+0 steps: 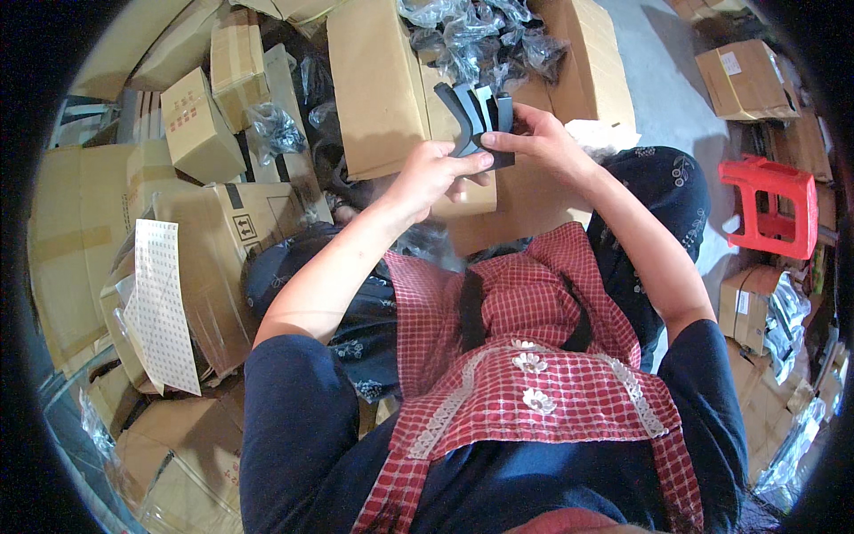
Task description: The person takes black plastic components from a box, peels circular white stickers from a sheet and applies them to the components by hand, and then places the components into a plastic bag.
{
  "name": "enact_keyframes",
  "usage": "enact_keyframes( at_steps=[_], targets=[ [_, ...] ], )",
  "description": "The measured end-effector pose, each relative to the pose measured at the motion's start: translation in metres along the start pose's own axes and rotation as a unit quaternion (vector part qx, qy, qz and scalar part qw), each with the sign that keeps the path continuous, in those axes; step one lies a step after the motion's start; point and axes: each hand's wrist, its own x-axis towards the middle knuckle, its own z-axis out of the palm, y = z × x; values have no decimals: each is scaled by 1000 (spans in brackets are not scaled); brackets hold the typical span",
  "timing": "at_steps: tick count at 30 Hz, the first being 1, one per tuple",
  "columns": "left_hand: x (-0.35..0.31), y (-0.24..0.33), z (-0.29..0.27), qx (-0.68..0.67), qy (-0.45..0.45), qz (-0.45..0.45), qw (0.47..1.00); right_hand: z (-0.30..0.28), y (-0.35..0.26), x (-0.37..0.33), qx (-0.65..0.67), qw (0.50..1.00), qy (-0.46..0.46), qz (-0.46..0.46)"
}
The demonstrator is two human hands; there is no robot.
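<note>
Both my hands are raised over an open cardboard box (pixel 378 98), holding a black plastic piece (pixel 476 125) with a flat base and curved upright arms. My left hand (pixel 436 176) grips its lower left part, thumb lying along the base. From the right side, my right hand (pixel 543 141) pinches it with the thumb in front and the fingers behind. A pale grey strip shows between the arms; whether it is a separate part or a shiny surface I cannot tell. Beyond the piece, clear plastic bags (pixel 480 36) with dark contents lie in the box.
Cardboard cartons (pixel 203 125) stack up at the left. A white sheet printed with rows of small marks (pixel 165 307) rests against one. At the right stands a red plastic stool (pixel 774 214). Near it are a closed carton (pixel 745 82) and a carton with plastic bags (pixel 783 316).
</note>
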Motion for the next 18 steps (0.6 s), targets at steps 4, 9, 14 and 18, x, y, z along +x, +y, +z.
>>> enact_keyframes(
  at_steps=[4,9,14,18],
  targets=[
    [-4,-8,1,-60,1,-10,998,6,9,5,11,1000,13,8],
    [-5,-4,1,-113,-19,17,993,4,8,14,82,996,18,15],
    [-1,-11,-12,-88,10,43,995,5,27,29,159,986,37,27],
    [19,-8,-29,-85,103,75,988,-16,90,57,-108,991,80,18]
  ],
)
